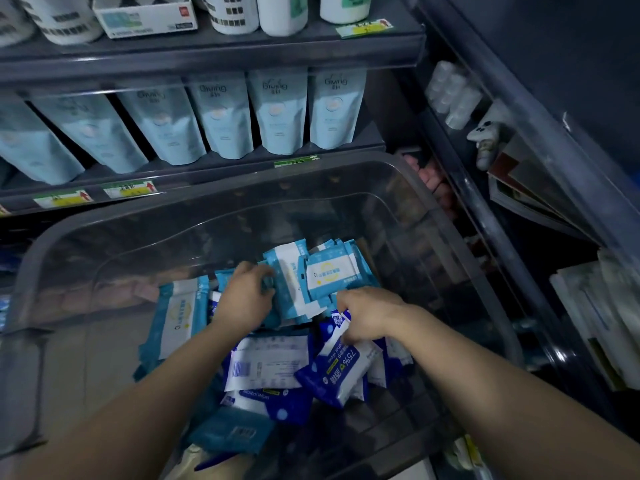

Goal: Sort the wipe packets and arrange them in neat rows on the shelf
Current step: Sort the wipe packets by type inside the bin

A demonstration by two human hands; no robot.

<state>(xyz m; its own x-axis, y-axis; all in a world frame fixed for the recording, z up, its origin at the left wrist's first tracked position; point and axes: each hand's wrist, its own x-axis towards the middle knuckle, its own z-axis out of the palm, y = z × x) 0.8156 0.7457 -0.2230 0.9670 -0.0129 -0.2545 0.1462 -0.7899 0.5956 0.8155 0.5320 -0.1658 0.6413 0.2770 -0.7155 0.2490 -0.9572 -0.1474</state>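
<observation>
both my hands are down in the clear bin [114, 237] among the loose wipe packets. my left hand [244, 299] curls round light blue packets [294, 285]; my right hand [369, 317] pinches a dark blue packet [341, 368] by its top edge. pale pouches [277, 112] line the shelf [225, 168] above.

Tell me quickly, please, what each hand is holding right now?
Left hand: grips light-blue wipe packets.
Right hand: grips a dark-blue alcohol wipe packet.
</observation>
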